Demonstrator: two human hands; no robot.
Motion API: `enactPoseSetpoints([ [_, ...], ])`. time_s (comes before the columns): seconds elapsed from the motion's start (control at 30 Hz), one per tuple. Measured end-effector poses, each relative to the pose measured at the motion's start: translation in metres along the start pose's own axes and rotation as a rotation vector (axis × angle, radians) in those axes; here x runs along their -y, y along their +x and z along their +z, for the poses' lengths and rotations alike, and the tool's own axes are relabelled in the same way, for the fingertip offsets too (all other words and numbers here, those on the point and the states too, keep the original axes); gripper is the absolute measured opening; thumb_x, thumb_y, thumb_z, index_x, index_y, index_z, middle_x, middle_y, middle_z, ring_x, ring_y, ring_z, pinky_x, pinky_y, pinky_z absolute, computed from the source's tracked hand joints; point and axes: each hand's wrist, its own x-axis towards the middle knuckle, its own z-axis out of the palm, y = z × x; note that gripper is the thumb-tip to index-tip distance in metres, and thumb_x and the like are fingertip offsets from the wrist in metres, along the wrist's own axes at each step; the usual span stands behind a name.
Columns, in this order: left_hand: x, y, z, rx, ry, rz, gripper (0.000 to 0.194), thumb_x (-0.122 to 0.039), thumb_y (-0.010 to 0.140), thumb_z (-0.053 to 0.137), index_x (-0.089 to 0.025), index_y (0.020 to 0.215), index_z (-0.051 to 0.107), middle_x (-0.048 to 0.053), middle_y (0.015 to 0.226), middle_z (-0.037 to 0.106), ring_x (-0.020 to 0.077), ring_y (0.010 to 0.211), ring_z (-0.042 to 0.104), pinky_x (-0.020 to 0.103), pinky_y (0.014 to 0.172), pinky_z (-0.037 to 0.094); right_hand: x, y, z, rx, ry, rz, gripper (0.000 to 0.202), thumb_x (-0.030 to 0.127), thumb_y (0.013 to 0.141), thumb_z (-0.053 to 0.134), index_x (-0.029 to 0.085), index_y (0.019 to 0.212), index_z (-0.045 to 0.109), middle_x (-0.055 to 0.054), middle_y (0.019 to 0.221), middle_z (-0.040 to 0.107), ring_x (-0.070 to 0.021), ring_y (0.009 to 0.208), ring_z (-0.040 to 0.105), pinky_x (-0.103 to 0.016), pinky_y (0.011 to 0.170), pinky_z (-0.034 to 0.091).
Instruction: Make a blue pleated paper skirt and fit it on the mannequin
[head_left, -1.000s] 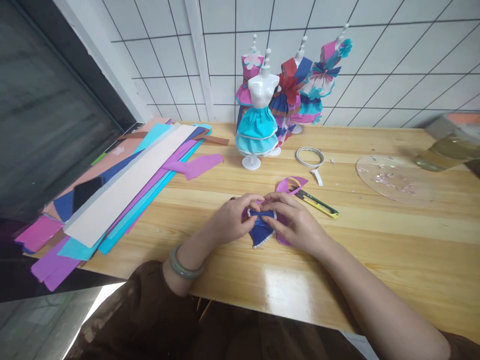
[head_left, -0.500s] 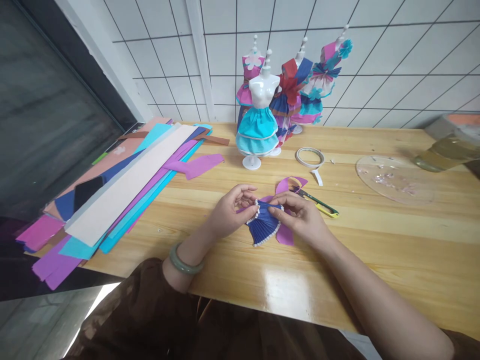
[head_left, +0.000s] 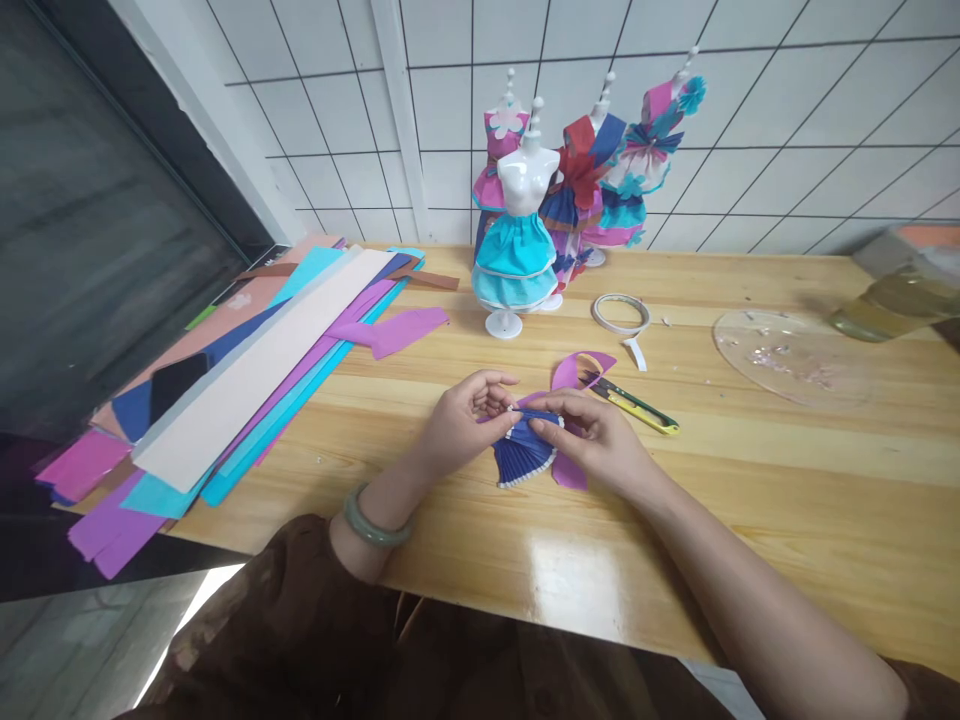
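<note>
A pleated dark blue piece of crepe paper with white edging [head_left: 523,460] fans out toward me between my two hands. My left hand [head_left: 466,422] pinches its upper left edge between thumb and fingers. From the other side, my right hand [head_left: 589,432] grips its upper right part, thumb in front and fingers behind. Purple paper [head_left: 571,472] lies beneath and behind the blue piece, partly covered by my right hand. Just beyond that hand, a yellow and black thread snipper [head_left: 637,406] rests on the table beside a curled purple strip [head_left: 581,368].
Several small mannequins stand at the back; the front mannequin [head_left: 517,225] wears a turquoise tiered skirt. Stacked crepe paper strips [head_left: 262,370] cover the left side. A tape roll [head_left: 621,314], a clear round plate [head_left: 787,355] with small bits and a glass container [head_left: 892,300] are to the right.
My right hand has shifted slightly left, its fingers reaching further over the top of the pleated blue paper. The paper's lower edge has swung a little to the left.
</note>
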Motion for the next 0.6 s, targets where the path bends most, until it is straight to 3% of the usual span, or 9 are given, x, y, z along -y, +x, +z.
enactPoseSetpoints([
  [0.1,0.0003,0.0009,-0.0006,-0.003,-0.047,-0.009,0.043,-0.019,0.072,0.066,-0.014,0.111,0.049,0.005,0.086,0.061,0.0092,0.075,0.058,0.023,0.071,0.048,-0.0026,0.0002,-0.0016,-0.021,0.036,0.009,0.016,0.032,0.078,0.063,0.019,0.085,0.069,-0.008,0.093,0.067,-0.02,0.086,0.061,-0.034,0.077,0.048],
  [0.27,0.0012,-0.0002,-0.001,0.03,-0.06,-0.028,0.057,-0.024,0.074,0.066,-0.017,0.124,0.039,0.011,0.103,0.062,0.015,0.09,0.06,0.031,0.083,0.049,-0.0045,0.0008,-0.0046,-0.103,0.346,0.236,0.021,0.035,0.072,0.069,0.019,0.085,0.068,-0.004,0.083,0.07,-0.018,0.074,0.065,-0.033,0.072,0.051],
  [0.4,-0.0002,-0.0033,0.0009,0.116,0.011,0.023,0.07,-0.022,0.071,0.068,-0.02,0.132,0.034,0.007,0.097,0.062,0.0167,0.096,0.059,0.033,0.087,0.048,-0.0032,0.0021,-0.0041,-0.135,0.467,0.316,0.021,0.034,0.068,0.072,0.019,0.082,0.069,-0.003,0.078,0.072,-0.0173,0.069,0.066,-0.033,0.07,0.052],
  [0.6,-0.0017,-0.004,0.0035,0.095,0.022,0.044,0.068,-0.025,0.076,0.063,-0.019,0.136,0.031,0.001,0.082,0.059,0.0138,0.087,0.059,0.027,0.082,0.048,-0.0034,0.0022,0.003,-0.144,0.444,0.298,0.022,0.034,0.067,0.074,0.02,0.083,0.07,-0.003,0.078,0.072,-0.0156,0.068,0.066,-0.031,0.069,0.053],
])
